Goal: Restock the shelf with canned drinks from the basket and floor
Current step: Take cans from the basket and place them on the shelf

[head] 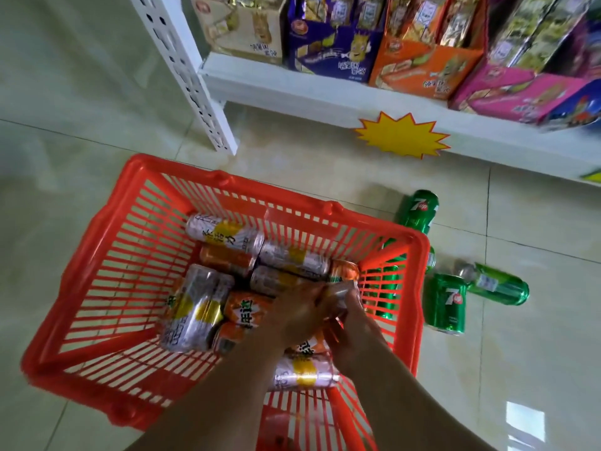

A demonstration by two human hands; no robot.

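Hands [325,315] on can [341,292], inside basket [97,255]

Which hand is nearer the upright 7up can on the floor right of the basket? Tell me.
Right. The right hand is inside the basket near its right wall, the side the 7up can stands beyond. The left hand is further left, over the orange cans.

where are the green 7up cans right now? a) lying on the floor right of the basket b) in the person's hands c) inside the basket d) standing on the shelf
a, the green 7up cans lie on the tile floor just right of the red basket.
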